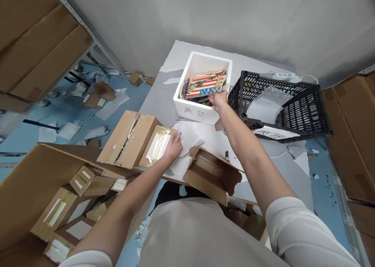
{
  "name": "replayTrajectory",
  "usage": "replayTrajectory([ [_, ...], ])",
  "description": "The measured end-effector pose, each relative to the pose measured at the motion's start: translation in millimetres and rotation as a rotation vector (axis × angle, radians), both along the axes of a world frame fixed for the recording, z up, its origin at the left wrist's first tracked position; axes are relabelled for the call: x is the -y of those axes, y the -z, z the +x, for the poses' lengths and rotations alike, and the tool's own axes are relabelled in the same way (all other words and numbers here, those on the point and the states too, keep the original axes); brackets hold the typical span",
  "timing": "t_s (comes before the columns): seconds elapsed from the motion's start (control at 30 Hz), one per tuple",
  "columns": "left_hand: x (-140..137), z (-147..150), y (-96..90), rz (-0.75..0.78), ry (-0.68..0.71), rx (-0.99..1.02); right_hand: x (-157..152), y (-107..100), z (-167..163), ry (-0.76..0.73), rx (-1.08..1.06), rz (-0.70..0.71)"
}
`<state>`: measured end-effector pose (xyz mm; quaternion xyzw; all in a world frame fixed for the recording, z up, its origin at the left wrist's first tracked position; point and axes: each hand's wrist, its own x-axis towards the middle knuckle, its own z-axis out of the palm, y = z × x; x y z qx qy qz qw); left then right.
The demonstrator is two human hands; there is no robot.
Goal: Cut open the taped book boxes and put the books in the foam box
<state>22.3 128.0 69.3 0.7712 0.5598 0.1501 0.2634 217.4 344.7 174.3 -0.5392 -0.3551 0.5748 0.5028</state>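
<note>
1. White foam box (195, 113), smooth, thick-walled; alongside, black lattice crate (315, 111); nearer, ragged-edged open carton (203, 173).
2. Inside the foam box, flat overlapping printed pieces (205, 85), boldly striped red and white, starry blue.
3. Right hand (219, 100) bent over the box's near rim; pinching or not, impossible to tell.
4. Left hand (175, 145) loosely spread at a tape-glossed carton (156, 146).
5. Beneath, grey tabletop (162, 99); around, grey wall (234, 21), littered blue floor (131, 103).

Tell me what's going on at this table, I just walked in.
A person's right hand reaches over the front rim of a white foam box, by a flag-patterned piece inside; whether it grips anything is unclear. The left hand rests on a small taped carton beside a larger one. A torn, open carton sits at the near edge, and a black crate stands to the right.
</note>
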Motion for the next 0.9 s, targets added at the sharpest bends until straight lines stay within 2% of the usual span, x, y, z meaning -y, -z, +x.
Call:
replayTrajectory([
  [0.07,5.2,0.0,-10.2,-0.018,-0.018,0.043,14.6,-14.8,17.0,0.006,0.055,0.002],
  [0.13,21.7,-1.8,-27.7,-0.053,-0.076,0.124,46.8,-38.0,50.6,-0.075,0.131,0.133],
  [0.23,64.5,-2.9,-49.2,-0.16,-0.251,0.321,130.9,-66.3,122.4,-0.059,0.281,0.263],
  [0.27,80.0,-2.0,-50.9,-0.216,-0.316,0.413,165.9,-67.9,146.7,0.029,0.345,0.282],
  [0.33,105.8,1.6,-43.6,-0.367,-0.431,0.616,238.9,-55.6,184.7,0.312,0.49,0.288],
  [0.37,114.2,4.1,-35.5,-0.435,-0.495,0.7,273.7,-43.3,195.3,0.46,0.557,0.245],
  [0.4,119.1,6.9,-25.9,-0.491,-0.565,0.76,305.8,-29.0,199.2,0.547,0.601,0.159],
  [0.43,120.6,10.0,-16.0,-0.534,-0.631,0.801,334.0,-14.6,196.1,0.561,0.608,0.056],
  [0.47,119.1,13.2,-7.0,-0.565,-0.678,0.834,357.6,-1.5,186.9,0.495,0.584,-0.032],
  [0.5,115.4,16.4,-0.1,-0.593,-0.694,0.868,376.4,9.0,172.9,0.366,0.54,-0.09],
  [0.53,110.4,19.5,4.2,-0.624,-0.674,0.906,390.2,16.5,155.8,0.207,0.495,-0.118],
  [0.6,99.1,25.0,4.0,-0.698,-0.551,0.975,405.5,23.2,119.3,0.143,0.452,-0.122],
  [0.7,85.9,28.7,-12.8,-0.735,-0.334,0.913,411.9,22.2,77.1,0.173,0.406,-0.107],
  [0.83,76.9,27.2,-42.2,-0.536,-0.187,0.748,426.1,22.8,50.2,0.323,0.348,-0.091],
  [0.9,75.6,30.1,-54.3,-0.496,-0.096,0.701,442.9,25.1,41.4,0.446,0.334,-0.09],
])
